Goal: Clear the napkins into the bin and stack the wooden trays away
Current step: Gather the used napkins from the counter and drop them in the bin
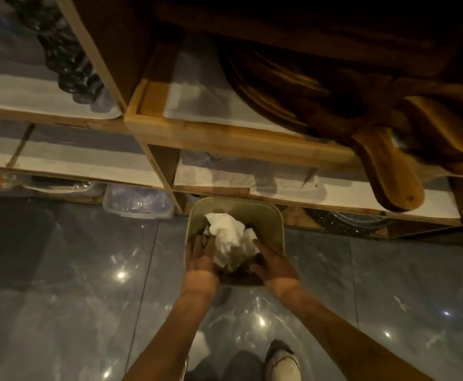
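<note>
While over bin point(248, 207), napkins point(227, 230) between left hand point(201, 257), right hand point(272, 260).

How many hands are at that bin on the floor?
2. The left hand hovers over the left rim of the bin, fingers straight; the right hand is over its right side. The crumpled white napkins lie between them. No other hand shows.

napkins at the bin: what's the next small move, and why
Probably lift both hands clear. The crumpled white napkins appear to lie inside the olive bin, and the left hand and right hand flank them with open fingers, gripping nothing visible.
</note>
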A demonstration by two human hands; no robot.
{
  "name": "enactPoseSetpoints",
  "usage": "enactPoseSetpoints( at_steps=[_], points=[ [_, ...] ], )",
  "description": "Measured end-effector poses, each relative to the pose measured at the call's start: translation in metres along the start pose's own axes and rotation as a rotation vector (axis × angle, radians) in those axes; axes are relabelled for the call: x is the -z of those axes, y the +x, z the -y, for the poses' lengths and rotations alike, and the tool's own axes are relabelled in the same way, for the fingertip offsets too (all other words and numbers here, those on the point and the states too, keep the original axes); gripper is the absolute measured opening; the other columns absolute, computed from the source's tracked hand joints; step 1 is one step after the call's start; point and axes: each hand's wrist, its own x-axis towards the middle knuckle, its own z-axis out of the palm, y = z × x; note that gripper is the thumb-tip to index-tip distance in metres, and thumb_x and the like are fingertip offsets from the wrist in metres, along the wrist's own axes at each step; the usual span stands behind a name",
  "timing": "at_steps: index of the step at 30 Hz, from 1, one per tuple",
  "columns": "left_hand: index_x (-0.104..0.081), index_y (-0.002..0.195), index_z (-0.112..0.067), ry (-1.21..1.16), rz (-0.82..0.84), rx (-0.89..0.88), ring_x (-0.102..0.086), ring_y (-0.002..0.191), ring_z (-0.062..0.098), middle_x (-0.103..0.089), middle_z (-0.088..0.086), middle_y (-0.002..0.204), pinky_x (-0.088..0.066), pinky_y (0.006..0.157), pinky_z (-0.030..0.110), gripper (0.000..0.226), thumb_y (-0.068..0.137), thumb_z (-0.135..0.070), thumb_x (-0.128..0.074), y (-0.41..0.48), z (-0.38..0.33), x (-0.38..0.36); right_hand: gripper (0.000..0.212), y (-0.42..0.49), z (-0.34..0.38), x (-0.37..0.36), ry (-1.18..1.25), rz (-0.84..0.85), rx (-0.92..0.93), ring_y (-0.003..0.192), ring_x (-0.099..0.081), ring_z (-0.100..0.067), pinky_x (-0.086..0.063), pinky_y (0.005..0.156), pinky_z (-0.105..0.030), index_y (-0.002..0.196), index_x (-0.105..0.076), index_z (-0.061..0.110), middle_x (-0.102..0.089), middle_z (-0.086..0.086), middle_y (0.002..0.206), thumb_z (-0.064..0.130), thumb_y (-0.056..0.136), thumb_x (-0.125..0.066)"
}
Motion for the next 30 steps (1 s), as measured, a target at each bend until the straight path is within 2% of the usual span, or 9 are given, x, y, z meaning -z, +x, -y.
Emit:
enactPoseSetpoints(
  at_steps=[3,6,9,12,14,16,21,26,30],
  points=[
    [-0.010,0.154,-0.032,0.090,0.085,0.044,-0.003,0.150,0.037,0.004,0.006,0.163,-0.029,0.117,0.045,0.070,0.097,-0.023,-0.049,-0.020,-0.002,0.018,0.071,-0.012,-0.001,0.014,-0.118,0.070,0.052,0.147,-0.019,-0.026,-0.024,0.116,-0.036,0.153,-0.016,0.037,-0.008,0.001,0.163,0.043,0.094,-0.055],
    [-0.007,0.155,-0.029,0.201,0.090,0.073,0.006,0.150,0.035,0.003,0.005,0.164,-0.021,0.120,0.047,0.071,0.098,-0.025,-0.049,-0.039,-0.001,0.047,0.076,-0.039,0.007,0.032,-0.335,0.055,0.162,0.151,-0.006,-0.025,-0.017,0.121,-0.040,0.152,-0.007,0.043,0.000,0.002,0.164,0.041,0.094,-0.056],
    [-0.005,0.155,-0.029,0.231,0.091,0.109,0.008,0.151,0.032,0.004,0.006,0.164,-0.012,0.122,0.053,0.072,0.098,-0.033,-0.048,-0.069,-0.009,0.085,0.082,-0.065,0.030,0.057,-0.398,0.053,0.218,0.151,0.004,-0.025,-0.008,0.121,-0.043,0.152,-0.001,0.044,0.005,0.001,0.164,0.048,0.091,-0.055],
    [-0.009,0.154,-0.028,0.291,0.070,0.127,0.008,0.151,0.030,0.004,0.003,0.165,-0.007,0.120,0.057,0.069,0.097,-0.042,-0.045,-0.104,-0.028,0.131,0.087,-0.100,0.061,0.089,-0.373,0.023,0.228,0.149,-0.011,-0.030,-0.018,0.118,-0.048,0.152,0.001,0.044,-0.011,-0.004,0.163,0.059,0.087,-0.054],
    [-0.008,0.155,-0.029,0.283,0.080,0.145,0.010,0.151,0.030,0.005,0.003,0.164,-0.006,0.120,0.058,0.070,0.097,-0.045,-0.045,-0.130,-0.047,0.166,0.088,-0.130,0.082,0.115,-0.330,0.014,0.234,0.146,-0.019,-0.031,-0.020,0.118,-0.051,0.152,0.001,0.044,-0.019,-0.004,0.161,0.062,0.085,-0.055],
    [-0.008,0.155,-0.030,0.273,0.067,0.148,0.012,0.150,0.031,0.008,0.004,0.164,-0.005,0.119,0.060,0.072,0.096,-0.047,-0.045,-0.159,-0.068,0.199,0.088,-0.162,0.101,0.143,-0.318,-0.028,0.265,0.147,-0.014,-0.029,-0.014,0.120,-0.052,0.153,0.001,0.042,-0.016,-0.004,0.160,0.064,0.086,-0.052],
    [-0.008,0.154,-0.034,0.273,-0.014,0.130,0.015,0.150,0.031,0.007,0.003,0.164,-0.003,0.115,0.066,0.075,0.093,-0.057,-0.044,-0.234,-0.119,0.268,0.088,-0.249,0.139,0.217,-0.273,-0.091,0.324,0.150,0.011,-0.027,-0.001,0.120,-0.052,0.152,0.006,0.043,0.000,-0.006,0.165,0.070,0.085,-0.044],
    [-0.012,0.153,-0.035,0.237,-0.087,0.181,0.010,0.150,0.035,0.000,0.003,0.165,-0.004,0.113,0.068,0.072,0.093,-0.057,-0.044,-0.299,-0.155,0.339,0.087,-0.325,0.152,0.291,-0.271,-0.139,0.287,0.149,0.017,-0.028,0.002,0.121,-0.054,0.151,0.011,0.045,0.009,-0.004,0.164,0.075,0.085,-0.038],
    [-0.012,0.153,-0.035,0.198,-0.129,0.131,0.013,0.149,0.035,0.002,0.002,0.165,-0.001,0.115,0.068,0.070,0.094,-0.056,-0.041,-0.342,-0.189,0.391,0.087,-0.375,0.164,0.346,-0.301,-0.211,0.262,0.148,0.020,-0.028,0.002,0.120,-0.055,0.149,0.015,0.047,0.012,-0.004,0.164,0.079,0.083,-0.033]
  ],
)
